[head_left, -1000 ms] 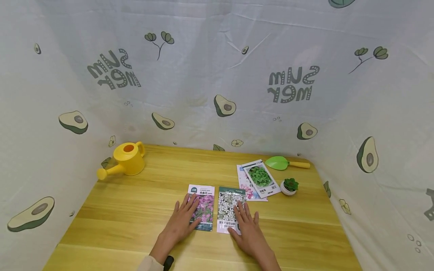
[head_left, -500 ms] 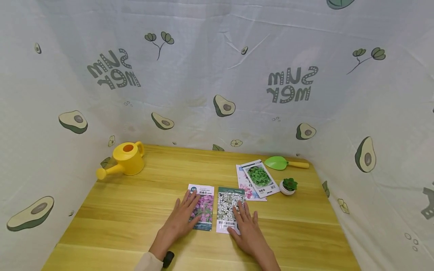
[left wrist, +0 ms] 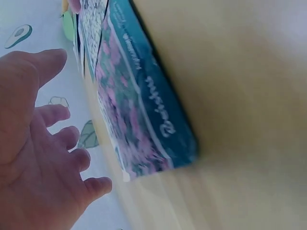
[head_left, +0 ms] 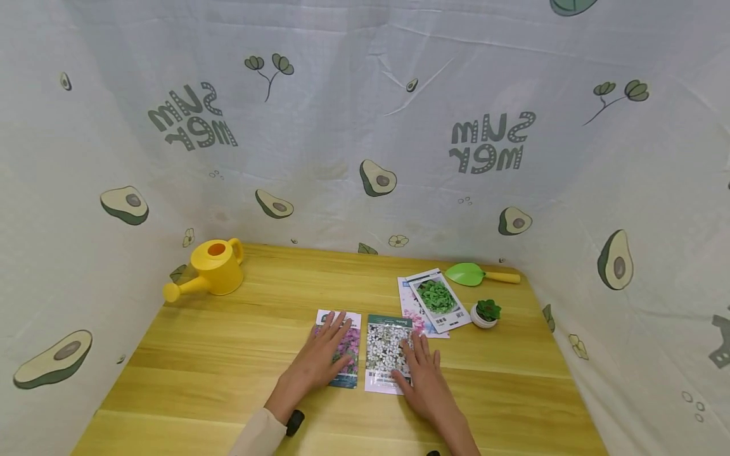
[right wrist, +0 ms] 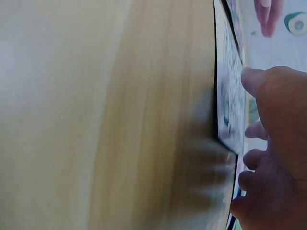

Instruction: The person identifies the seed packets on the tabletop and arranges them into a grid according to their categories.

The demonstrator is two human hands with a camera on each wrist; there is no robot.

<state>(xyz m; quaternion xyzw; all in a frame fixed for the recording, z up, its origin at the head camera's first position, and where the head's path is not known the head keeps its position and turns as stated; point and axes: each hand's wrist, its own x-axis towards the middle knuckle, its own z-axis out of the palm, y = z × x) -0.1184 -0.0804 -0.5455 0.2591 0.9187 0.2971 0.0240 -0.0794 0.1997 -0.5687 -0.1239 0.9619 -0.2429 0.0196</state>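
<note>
A yellow watering can point(head_left: 224, 273) stands beyond and left of the left hand point(head_left: 315, 356), its fingers apart over the pink-flowered seed packet point(head_left: 350, 345). The white-flowered seed packet point(head_left: 383, 348) lies partly under the right hand point(head_left: 425, 381), fingers extended, gripping nothing; contact is unclear. Beyond: overlapping seed packets point(head_left: 438, 297), green-bladed trowel point(head_left: 466, 275), potted succulent point(head_left: 486, 314).

In the head view, the bench point(head_left: 228, 354) is lit softly and evenly in warm yellow, while the cloth point(head_left: 319, 126) behind the bench is rendered cooler and greyer. In the left wrist view, part of the bench is washed out by pale glare, and the pink-flowered packet point(left wrist: 120, 96) on the bench is smeared by blur. In the right wrist view, soft dark streaks are seen on the bench near the right hand point(right wrist: 283, 148), and the white-flowered packet point(right wrist: 229, 91) on the bench is blurred.
</note>
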